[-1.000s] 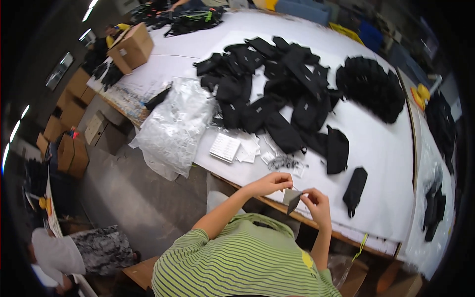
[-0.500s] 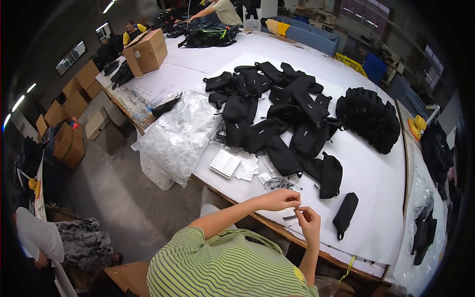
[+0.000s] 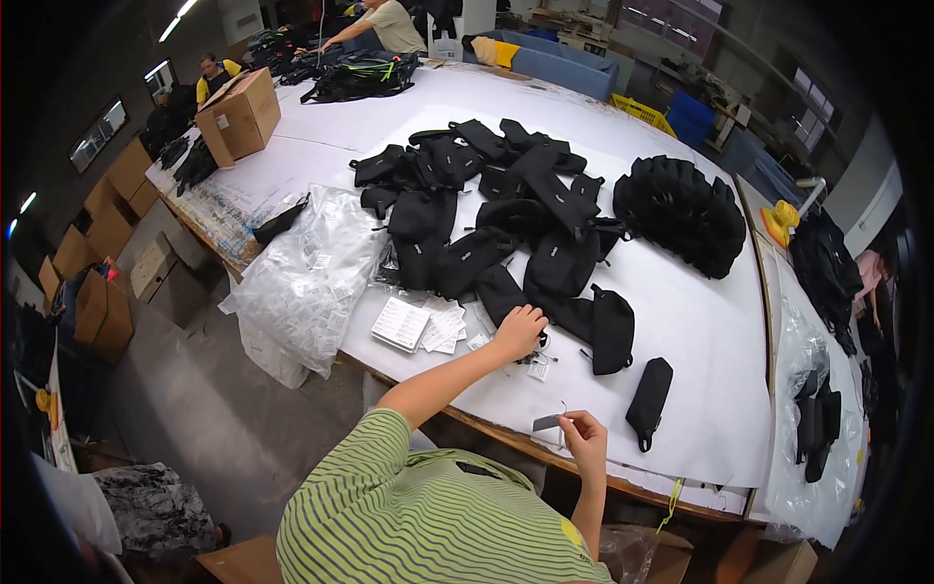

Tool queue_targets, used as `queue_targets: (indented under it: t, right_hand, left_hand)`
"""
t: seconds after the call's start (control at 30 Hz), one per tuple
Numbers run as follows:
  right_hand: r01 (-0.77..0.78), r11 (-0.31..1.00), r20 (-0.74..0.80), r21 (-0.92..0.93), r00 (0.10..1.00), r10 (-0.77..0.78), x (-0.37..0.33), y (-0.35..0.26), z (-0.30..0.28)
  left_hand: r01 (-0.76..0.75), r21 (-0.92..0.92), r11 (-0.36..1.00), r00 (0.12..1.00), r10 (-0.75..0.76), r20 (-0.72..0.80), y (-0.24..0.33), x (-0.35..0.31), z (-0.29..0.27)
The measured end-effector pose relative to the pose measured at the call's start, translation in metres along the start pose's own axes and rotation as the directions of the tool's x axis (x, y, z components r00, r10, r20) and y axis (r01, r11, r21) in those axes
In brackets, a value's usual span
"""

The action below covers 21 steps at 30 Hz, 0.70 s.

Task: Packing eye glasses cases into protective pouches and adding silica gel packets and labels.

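Note:
My left hand (image 3: 520, 333) reaches forward over the table, its fingers curled over the near end of a black fabric pouch (image 3: 498, 291). A tangle of thin dark strings (image 3: 542, 359) lies just below that hand, partly covered by it. Close to the table's front edge, my right hand (image 3: 586, 440) pinches a small dark grey tag (image 3: 547, 422), from which a thin string loop sticks up. Another black pouch (image 3: 648, 404) lies alone to the right of my hands.
White printed cards (image 3: 400, 324) sit in a stack left of my left hand. Beyond are a clear plastic bag of labels (image 3: 309, 275), several heaped black pouches (image 3: 448, 209) and a bundled black pile (image 3: 678, 214). A cardboard box (image 3: 249, 115) stands far left; people work behind the table.
My hands were together, working on something small. Now the left has reached forward to the pouch, while the right stays near the edge with the tag. The whole view has shifted slightly.

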State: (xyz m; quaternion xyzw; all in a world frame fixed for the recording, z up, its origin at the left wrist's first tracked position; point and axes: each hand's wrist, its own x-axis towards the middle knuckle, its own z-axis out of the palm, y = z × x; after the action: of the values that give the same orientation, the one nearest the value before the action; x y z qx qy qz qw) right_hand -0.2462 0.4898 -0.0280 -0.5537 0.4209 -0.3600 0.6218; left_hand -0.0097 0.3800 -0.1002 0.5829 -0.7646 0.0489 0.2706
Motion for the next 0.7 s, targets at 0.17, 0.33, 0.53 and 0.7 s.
queue_targets:
  t: [0.17,0.33,0.53,0.7]
  right_hand:
    - [-0.011,1.000,0.021,0.010,1.000,0.011,0.005,-0.003,0.005]
    - [-0.010,1.000,0.026,0.009,1.000,0.009,0.009,0.001,0.011]
    - [0.014,1.000,-0.008,-0.021,1.000,-0.014,0.011,0.007,0.008]
    - [0.053,0.979,-0.149,-0.196,0.985,-0.083,0.026,0.005,0.027]
  left_hand:
    - [-0.126,0.001,0.992,0.991,0.126,0.050,0.000,0.004,0.005]
    - [-0.117,-0.113,0.987,0.993,0.119,0.014,0.003,0.002,-0.003]
    - [0.114,-0.475,0.873,0.981,-0.174,-0.083,0.030,-0.026,-0.052]
    - [0.118,-0.416,0.902,0.928,-0.249,-0.277,0.059,-0.072,-0.096]
